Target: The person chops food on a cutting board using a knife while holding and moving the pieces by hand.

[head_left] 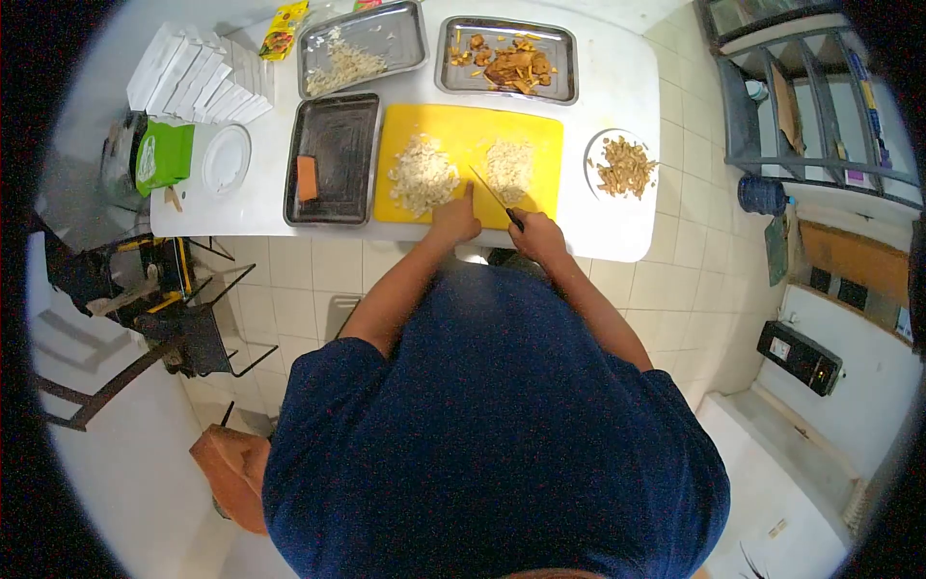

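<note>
On a yellow cutting board [473,121] lie two piles of pale chopped food, a larger left pile [422,176] and a smaller right pile [509,170]. My right hand [538,235] is closed on the dark handle of a knife [494,196], whose blade points up and left between the piles. My left hand [456,221] is at the board's front edge beside the left pile, its index finger stretched toward the blade. Whether its other fingers hold anything is hidden.
Left of the board, a dark tray [333,125] holds an orange block [307,179]. Behind are a tray of pale pieces [413,37] and a tray of brown pieces [566,58]. A plate of brown strips [623,166] stands right, a white plate [227,159] left.
</note>
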`<action>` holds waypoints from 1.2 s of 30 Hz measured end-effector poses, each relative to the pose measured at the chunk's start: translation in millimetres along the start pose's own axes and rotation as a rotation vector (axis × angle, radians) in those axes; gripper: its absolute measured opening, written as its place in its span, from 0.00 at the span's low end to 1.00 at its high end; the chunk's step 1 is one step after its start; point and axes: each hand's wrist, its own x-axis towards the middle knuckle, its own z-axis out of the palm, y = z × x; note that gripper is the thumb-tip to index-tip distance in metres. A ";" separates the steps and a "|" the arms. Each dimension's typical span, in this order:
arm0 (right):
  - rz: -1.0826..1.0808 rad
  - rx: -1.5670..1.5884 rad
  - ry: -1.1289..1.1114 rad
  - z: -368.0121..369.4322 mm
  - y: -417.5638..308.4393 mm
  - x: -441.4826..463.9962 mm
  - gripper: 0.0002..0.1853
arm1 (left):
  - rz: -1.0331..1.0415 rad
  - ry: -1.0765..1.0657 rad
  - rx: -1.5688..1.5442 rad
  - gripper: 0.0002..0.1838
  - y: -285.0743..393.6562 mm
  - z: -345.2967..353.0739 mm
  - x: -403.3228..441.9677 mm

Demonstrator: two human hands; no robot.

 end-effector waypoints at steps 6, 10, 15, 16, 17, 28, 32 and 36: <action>-0.041 -0.018 0.015 6.1 3.5 2.8 0.18 | 0.009 0.026 0.010 0.47 0.6 -1.9 -3.0; -0.024 0.014 0.023 -3.6 -3.3 -3.2 0.18 | 0.004 0.007 0.018 0.48 1.6 -3.8 -4.4; 0.039 0.080 -0.001 13.3 12.2 2.6 0.18 | -0.006 0.008 0.032 0.48 1.1 3.6 1.2; 0.044 0.091 -0.008 15.6 14.0 2.9 0.18 | -0.007 0.005 0.039 0.48 0.5 4.2 2.5; 0.050 0.102 -0.014 18.2 15.6 3.0 0.18 | -0.008 0.013 0.038 0.48 -0.2 4.9 3.7; 0.046 0.103 -0.022 -3.0 5.0 1.4 0.18 | -0.003 -0.030 0.013 0.48 -0.2 -1.7 0.4; 0.046 0.111 -0.016 -3.3 4.7 2.6 0.18 | -0.004 -0.022 0.026 0.48 -2.0 4.2 5.8; 0.050 0.121 -0.043 -4.6 3.6 2.3 0.18 | -0.008 -0.029 0.013 0.48 -2.6 6.7 8.2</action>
